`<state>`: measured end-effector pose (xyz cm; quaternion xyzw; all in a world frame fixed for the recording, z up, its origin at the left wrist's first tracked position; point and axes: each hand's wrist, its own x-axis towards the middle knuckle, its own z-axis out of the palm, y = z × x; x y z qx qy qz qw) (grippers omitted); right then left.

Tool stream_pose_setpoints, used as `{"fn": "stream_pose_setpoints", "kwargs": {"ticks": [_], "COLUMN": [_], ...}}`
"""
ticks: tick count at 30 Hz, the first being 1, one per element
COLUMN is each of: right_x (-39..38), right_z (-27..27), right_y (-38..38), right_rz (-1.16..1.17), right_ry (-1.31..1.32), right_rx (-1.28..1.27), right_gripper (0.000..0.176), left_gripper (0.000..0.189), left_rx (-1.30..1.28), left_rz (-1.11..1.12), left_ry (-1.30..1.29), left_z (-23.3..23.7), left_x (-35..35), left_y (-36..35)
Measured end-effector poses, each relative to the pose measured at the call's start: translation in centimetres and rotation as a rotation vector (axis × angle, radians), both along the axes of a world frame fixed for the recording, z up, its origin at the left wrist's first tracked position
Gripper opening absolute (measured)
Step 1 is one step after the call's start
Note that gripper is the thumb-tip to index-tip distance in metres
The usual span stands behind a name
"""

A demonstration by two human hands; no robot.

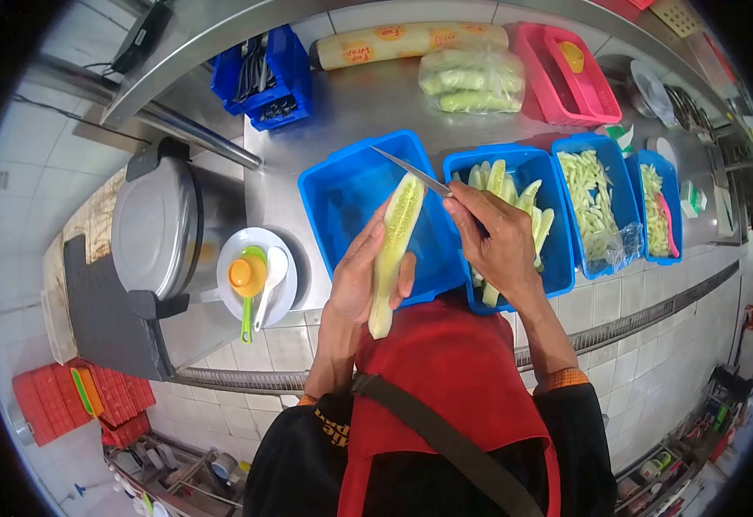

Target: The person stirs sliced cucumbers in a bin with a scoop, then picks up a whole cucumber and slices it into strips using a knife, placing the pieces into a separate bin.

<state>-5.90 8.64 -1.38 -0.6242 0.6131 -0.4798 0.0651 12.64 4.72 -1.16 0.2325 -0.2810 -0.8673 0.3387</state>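
Far left: lidded metal pot (157, 228), upright. Just right of it, white plate (283, 303), bearing 1 orange cup (245, 276) and 1 white spoon (275, 276). Next, on the steel worktop (359, 95), blue tub 1 (338, 198). In front of tub 1: left hand (361, 274), grip closed around 1 long cucumber piece (392, 246); piece is tilted, seeded cut face showing, lower end above the red apron (437, 370). Knife (420, 175) slants across the piece's upper end; cannot tell whether blade and flesh touch. Right hand (493, 237): grip closed on the knife handle, palm down, near blue tub 2 (559, 271), which holds long cucumber sticks (501, 185). Behind, pink basket (557, 99). Blue tub 3 (621, 191) holds smaller cut pieces (585, 185). Far right of the row: blue tub 4 (669, 179), more pieces, 1 pink utensil (665, 215).
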Motion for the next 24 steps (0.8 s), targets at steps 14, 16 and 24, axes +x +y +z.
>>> {"fn": "stream_pose_setpoints", "kwargs": {"ticks": [14, 16, 24], "right_x": [-0.2, 0.0, 0.3], "right_z": [0.6, 1.2, 1.0], "right_y": [-0.3, 0.0, 0.8], "right_rz": [0.109, 0.12, 0.17], "right_ry": [-0.001, -0.032, -0.127], "right_rx": [0.166, 0.22, 0.323], "right_gripper": [0.021, 0.021, 0.023], "left_gripper": [0.052, 0.052, 0.051], "left_rx": [0.052, 0.061, 0.046], "left_rz": [-0.012, -0.011, 0.015], "left_ry": [0.074, 0.067, 0.065], "left_z": [-1.4, -1.5, -1.5], "left_x": [0.9, 0.9, 0.7], "left_y": [-0.2, -0.3, -0.8]}}
